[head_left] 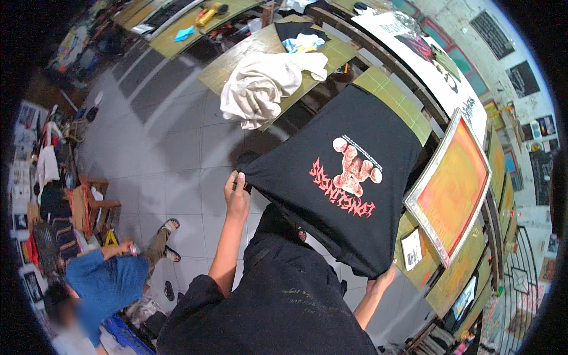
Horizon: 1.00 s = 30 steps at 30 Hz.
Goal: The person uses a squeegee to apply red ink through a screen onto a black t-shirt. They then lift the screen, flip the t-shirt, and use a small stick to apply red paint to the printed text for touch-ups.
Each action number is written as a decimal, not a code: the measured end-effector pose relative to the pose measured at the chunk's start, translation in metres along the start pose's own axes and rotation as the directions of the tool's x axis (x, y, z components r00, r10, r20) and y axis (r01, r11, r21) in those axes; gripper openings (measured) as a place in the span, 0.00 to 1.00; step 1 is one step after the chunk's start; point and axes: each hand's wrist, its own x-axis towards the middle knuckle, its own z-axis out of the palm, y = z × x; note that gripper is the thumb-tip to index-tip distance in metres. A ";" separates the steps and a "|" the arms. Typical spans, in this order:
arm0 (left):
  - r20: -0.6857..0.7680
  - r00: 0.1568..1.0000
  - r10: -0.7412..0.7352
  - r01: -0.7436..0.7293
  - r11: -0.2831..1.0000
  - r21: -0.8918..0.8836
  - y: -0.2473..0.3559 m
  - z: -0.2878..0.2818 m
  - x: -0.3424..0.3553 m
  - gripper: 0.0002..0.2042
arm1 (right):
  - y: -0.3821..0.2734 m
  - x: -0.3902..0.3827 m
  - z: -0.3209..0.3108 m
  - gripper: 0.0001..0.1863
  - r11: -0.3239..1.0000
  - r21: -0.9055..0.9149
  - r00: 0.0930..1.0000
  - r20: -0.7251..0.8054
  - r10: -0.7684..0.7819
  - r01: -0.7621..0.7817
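A black T-shirt (pixel 307 148) with a printed teddy bear and red lettering is stretched over a greenish board (pixel 408 106) at the far side. My left hand (pixel 237 192) pinches one near corner of the cloth, pulling it out to the left. At the opposite near corner, my right hand (pixel 381 280) grips the edge, its fingertips partly hidden by the fabric. The near edge hangs between both hands, off the board.
White cloth (pixel 260 86) lies heaped on the neighbouring board. A framed printing screen (pixel 454 189) leans at the right, beside a small white card (pixel 410 249). Another person in a blue shirt (pixel 109 278) sits at the lower left. A yellow tool (pixel 210 14) lies on a far board.
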 end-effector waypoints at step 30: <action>-0.031 0.987 0.155 -0.156 0.988 -0.020 0.072 -0.025 -0.073 0.11 | -0.018 -0.094 -0.040 0.24 0.979 0.176 0.993 -0.083 -0.084 0.098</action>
